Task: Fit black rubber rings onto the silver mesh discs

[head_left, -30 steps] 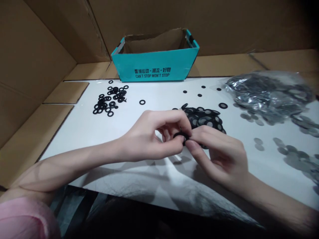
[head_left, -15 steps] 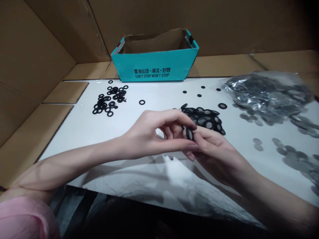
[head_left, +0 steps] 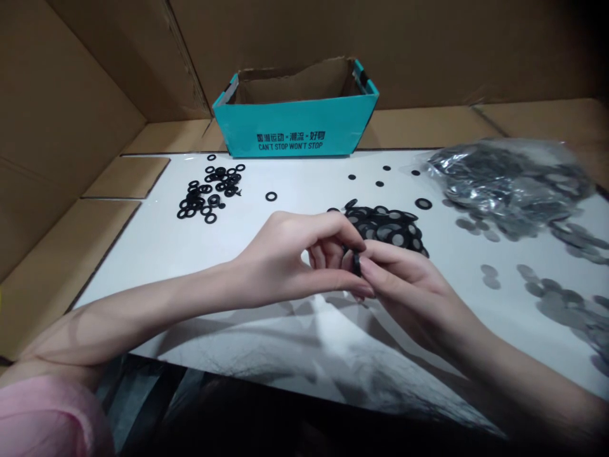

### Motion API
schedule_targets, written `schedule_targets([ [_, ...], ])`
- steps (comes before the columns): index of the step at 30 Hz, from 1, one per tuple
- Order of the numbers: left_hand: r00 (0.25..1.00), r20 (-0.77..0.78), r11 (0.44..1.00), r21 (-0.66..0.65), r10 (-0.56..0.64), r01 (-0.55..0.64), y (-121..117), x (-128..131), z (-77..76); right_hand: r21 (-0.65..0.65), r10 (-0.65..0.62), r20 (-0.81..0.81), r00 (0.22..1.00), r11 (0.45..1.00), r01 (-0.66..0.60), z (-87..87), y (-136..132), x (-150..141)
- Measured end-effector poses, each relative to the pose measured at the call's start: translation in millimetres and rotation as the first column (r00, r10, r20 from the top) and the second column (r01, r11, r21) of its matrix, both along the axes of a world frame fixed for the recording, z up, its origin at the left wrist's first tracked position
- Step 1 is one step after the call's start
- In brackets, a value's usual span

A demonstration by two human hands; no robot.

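Observation:
Both hands meet over the middle of the white table (head_left: 295,181). Between their fingertips is a small black ring (head_left: 356,263), seen nearly edge-on and partly covered by the fingers. My left hand (head_left: 304,257) pinches it with thumb and forefinger. From the other side, the thumb and forefinger of my right hand (head_left: 404,273) press against it. Just behind the hands lies a heap of black rings with grey discs in their centres (head_left: 380,223). A pile of black rings with open centres (head_left: 204,190) sits to the left, and a single black ring (head_left: 271,197) lies apart from it.
A turquoise cardboard box (head_left: 295,124) stands at the back. At right is a clear plastic bag of grey discs (head_left: 514,181), with loose grey discs (head_left: 561,301) nearer me. Small dark discs (head_left: 379,184) are scattered behind the heap. Cardboard walls (head_left: 419,51) border the table.
The ring between my fingers has turned from showing its grey centre to nearly edge-on. My right fingertips have shifted slightly left, closer around it.

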State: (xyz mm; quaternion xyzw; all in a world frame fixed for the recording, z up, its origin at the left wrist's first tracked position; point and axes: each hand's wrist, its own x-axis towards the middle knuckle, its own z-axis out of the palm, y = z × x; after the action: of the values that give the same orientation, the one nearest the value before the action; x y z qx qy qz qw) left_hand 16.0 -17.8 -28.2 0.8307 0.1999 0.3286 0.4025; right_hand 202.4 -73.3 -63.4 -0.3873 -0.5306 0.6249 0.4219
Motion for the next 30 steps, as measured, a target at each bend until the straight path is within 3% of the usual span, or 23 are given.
schedule_targets([
  [5, 1.000, 0.017, 0.994, 0.107, -0.001, -0.001, -1, -1, -1.2, -0.053, 0.009, -0.030, 1.000, 0.999, -0.011, 0.5, 2, -4],
  [10, 0.999, -0.043, 0.972, 0.235, 0.024, -0.013, -3, -3, -1.4, 0.118, -0.032, 0.179, 0.983, 0.993, 0.011, 5.2, 0, -2],
  [15, 0.995, -0.094, 0.920, 0.391, 0.037, 0.003, -3, -2, -3.6, 0.352, -0.212, 0.377, 0.902, 0.933, 0.073, 10.2, -4, -6],
  [21, 0.997, 0.013, 0.813, 0.578, 0.074, -0.068, 1, 0, -15.8, 0.422, -0.224, 0.367, 0.903, 0.905, 0.053, 10.4, -4, -6],
  [25, 0.997, 0.069, 0.776, 0.627, 0.036, -0.071, 3, 1, -20.9, 0.456, -0.213, 0.380, 0.900, 0.890, 0.018, 11.3, -2, -5],
  [30, 0.994, 0.081, 0.719, 0.687, 0.074, -0.109, 4, 2, -21.5, 0.499, -0.225, 0.408, 0.885, 0.867, -0.009, 10.9, -2, -3],
])
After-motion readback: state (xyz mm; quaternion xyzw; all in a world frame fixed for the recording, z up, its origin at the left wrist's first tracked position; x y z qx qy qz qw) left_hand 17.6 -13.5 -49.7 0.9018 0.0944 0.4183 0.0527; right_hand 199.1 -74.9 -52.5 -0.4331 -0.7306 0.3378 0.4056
